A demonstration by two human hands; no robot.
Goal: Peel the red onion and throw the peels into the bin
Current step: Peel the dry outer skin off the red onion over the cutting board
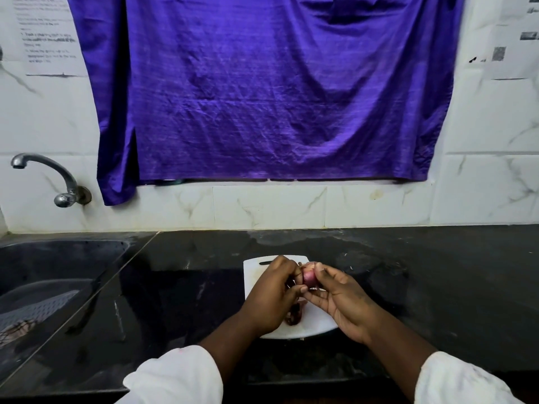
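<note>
Red onion [309, 278]: held over cutting board [253, 277].
Left hand [272, 291]: fingers curled round it.
Right hand [342, 300]: fingers pinching it.
Wall sheets [43, 36]: print unreadable.

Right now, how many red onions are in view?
1: the red onion, held between left hand and right hand above the cutting board. Hands may hide more.

Mostly shiny stuff here tbh
My tabletop [189, 258] is glossy black stone, cutting board [253, 277] matt white plastic, tap [55, 173] polished metal, purple cloth [262, 97] creased with a sheen, red onion [309, 277] smooth and shiny.
</note>
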